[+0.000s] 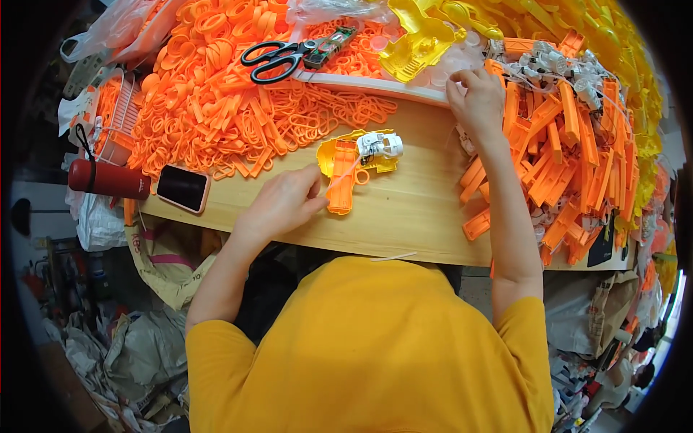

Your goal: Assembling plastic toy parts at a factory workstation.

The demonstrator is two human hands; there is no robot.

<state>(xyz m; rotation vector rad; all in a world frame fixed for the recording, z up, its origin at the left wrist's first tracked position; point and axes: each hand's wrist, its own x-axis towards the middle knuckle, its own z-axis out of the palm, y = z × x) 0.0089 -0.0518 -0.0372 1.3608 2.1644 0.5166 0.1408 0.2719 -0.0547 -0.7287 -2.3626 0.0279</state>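
Note:
A half-built toy lies on the table in front of me: a yellow shell half (327,155) with an orange handle piece (341,189) and a white cylindrical unit (380,146) with thin wires in it. An orange ring sticks out beside the handle. My left hand (289,200) rests just left of the handle, its fingers half curled and thumb apart, with nothing visible in it. Farther right, my right hand (478,101) reaches to the tray rim beside small clear discs (438,74). Its fingers are bent together; what they hold is hidden.
Orange parts (216,101) are heaped at the left. Black-handled scissors (278,59) lie on the white-rimmed tray (375,84). Orange handle pieces with white units (563,151) pile up at right, yellow shells (548,22) behind. A phone (183,188) and red bottle (108,179) sit at left.

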